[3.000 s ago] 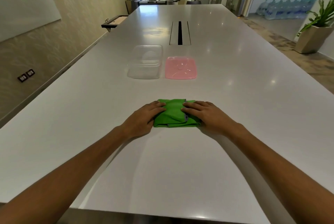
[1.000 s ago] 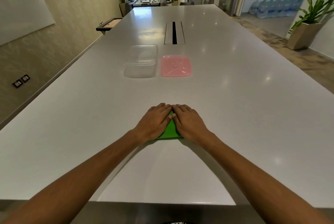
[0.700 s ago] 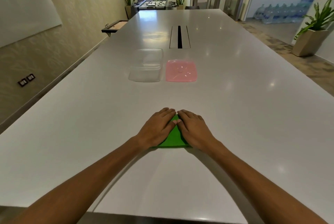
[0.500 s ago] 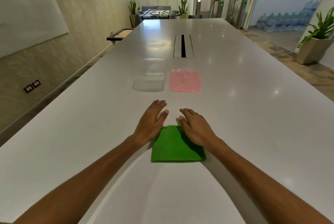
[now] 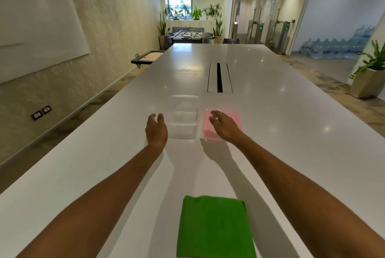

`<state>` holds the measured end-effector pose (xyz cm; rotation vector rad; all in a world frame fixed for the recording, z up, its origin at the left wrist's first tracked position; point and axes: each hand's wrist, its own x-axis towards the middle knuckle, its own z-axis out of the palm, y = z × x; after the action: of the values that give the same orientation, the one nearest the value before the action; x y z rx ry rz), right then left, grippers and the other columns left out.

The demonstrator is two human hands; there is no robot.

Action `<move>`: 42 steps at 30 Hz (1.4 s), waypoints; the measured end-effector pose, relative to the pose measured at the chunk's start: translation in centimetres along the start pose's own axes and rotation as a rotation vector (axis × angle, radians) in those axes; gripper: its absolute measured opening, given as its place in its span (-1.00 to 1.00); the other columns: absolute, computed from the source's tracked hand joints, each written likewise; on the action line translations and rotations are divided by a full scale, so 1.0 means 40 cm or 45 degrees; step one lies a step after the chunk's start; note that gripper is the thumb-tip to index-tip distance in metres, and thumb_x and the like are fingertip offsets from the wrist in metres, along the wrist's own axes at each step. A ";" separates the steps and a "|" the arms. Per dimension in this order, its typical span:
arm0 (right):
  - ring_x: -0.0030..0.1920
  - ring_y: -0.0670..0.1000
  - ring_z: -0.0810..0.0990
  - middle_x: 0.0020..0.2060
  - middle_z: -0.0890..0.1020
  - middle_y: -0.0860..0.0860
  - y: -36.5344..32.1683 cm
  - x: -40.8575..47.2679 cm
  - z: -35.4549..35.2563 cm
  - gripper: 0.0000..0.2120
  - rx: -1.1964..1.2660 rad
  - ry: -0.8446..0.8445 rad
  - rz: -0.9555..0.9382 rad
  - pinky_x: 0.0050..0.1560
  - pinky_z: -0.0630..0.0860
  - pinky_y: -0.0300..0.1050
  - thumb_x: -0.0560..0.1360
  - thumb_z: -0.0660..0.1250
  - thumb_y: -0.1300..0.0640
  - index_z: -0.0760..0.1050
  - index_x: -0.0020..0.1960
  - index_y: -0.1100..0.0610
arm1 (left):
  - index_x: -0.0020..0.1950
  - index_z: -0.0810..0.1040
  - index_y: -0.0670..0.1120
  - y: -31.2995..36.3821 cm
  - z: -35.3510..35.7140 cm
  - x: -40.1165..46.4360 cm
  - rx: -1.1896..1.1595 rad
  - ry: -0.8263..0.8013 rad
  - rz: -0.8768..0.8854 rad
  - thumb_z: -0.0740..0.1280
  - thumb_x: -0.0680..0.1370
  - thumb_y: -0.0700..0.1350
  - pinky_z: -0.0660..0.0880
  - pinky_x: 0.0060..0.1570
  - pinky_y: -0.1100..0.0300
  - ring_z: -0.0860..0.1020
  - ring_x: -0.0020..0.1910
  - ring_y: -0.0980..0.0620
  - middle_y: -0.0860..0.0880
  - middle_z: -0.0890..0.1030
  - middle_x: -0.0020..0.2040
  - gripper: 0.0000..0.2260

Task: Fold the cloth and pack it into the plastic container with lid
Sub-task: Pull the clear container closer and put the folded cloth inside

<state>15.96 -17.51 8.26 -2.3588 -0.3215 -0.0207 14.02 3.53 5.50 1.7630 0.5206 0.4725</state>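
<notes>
White and glossy, a long table (image 5: 291,132) runs away from the viewer down a bright office room, with a dark cable slot (image 5: 218,77) set into its middle. Potted plants (image 5: 191,13) and a foosball table (image 5: 188,36) stand at the far end under a window, and stacked water bottles (image 5: 333,48) line the wall to the right.

Nearest the viewer, a green cloth (image 5: 214,227) lies flat on the table, folded into a neat rectangle, between the two outstretched forearms and touching neither.

Farther out sits a clear plastic container (image 5: 183,118), open at the top. It appears to hold nothing, though its see-through walls are slightly blurred. Just to its right, a pink lid (image 5: 235,119) lies flat on the table, apart from the container.

Both hands reach forward, well clear of the cloth. The left hand (image 5: 156,130) is just beside the container's left wall, fingers loosely spread and grasping nothing. The right hand (image 5: 224,126) hovers over the pink lid, fingers curled slightly and spread, also grasping nothing; whether it touches the lid is unclear.
</notes>
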 end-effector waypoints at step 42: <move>0.04 0.06 0.55 0.01 0.62 0.09 -0.100 0.009 -0.005 -0.70 0.849 0.518 0.412 0.14 0.46 -0.09 0.46 0.34 0.20 0.55 0.17 0.22 | 0.22 0.52 -0.22 0.037 -0.059 0.045 -0.561 -0.189 -0.263 0.00 0.65 0.09 0.24 0.36 0.03 0.46 0.26 -0.07 -0.14 0.56 0.27 -0.53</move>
<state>15.39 -14.79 11.16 -1.6655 0.2283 -0.2038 14.31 6.08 7.59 1.2949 0.4477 0.2811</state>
